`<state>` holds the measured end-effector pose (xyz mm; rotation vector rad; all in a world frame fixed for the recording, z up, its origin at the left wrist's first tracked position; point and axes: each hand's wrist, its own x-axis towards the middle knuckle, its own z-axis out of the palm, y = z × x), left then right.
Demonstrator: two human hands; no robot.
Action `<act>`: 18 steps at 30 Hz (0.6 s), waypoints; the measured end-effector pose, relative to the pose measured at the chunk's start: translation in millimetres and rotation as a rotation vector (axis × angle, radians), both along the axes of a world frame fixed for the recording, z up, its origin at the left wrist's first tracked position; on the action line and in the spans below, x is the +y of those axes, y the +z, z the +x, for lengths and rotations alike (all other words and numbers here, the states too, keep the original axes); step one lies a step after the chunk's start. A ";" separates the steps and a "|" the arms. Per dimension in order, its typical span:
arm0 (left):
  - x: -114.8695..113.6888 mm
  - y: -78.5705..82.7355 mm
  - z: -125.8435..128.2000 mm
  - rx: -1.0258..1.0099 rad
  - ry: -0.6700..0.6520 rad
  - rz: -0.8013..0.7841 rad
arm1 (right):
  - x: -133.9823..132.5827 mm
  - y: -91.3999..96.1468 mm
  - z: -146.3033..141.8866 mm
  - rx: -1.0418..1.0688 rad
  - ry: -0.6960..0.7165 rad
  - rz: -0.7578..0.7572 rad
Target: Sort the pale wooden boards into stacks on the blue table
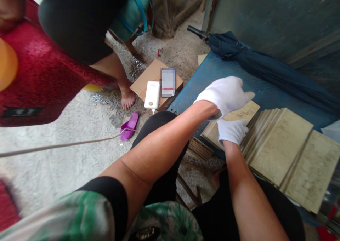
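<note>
Both my hands wear white gloves. My left hand (225,94) rests over the top of a thin tan wooden sheet (243,113) at the left end of a fanned row of similar sheets (281,145) on a blue surface (212,74). My right hand (231,131) lies just below it, fingers curled on the same end sheet. Whether either hand grips the sheet is hidden by the gloves and the overlap.
A folded dark blue umbrella (265,67) lies along the back of the blue surface. On the concrete floor sit a cardboard box (150,76) with a white power bank (152,95), a purple sandal (129,126) and another person's bare foot (126,97). A red object (39,78) hangs at left.
</note>
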<state>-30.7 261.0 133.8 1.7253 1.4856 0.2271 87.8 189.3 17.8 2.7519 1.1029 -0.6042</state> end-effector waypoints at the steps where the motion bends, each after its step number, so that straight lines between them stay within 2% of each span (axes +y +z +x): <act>1: 0.1 1.4 -0.3 -0.007 -0.008 0.001 | -0.3 -0.5 -0.2 -0.001 0.000 -0.002; 11: 0.7 7.8 -9.9 -0.021 -0.021 0.004 | -2.9 0.3 8.4 0.022 0.055 0.066; 15: 1.4 8.6 -16.1 -0.020 -0.042 0.049 | -2.6 18.8 24.9 0.014 0.184 0.281; 18: 1.3 11.3 -20.7 -0.025 -0.056 0.063 | -15.6 38.2 33.2 0.087 0.237 0.357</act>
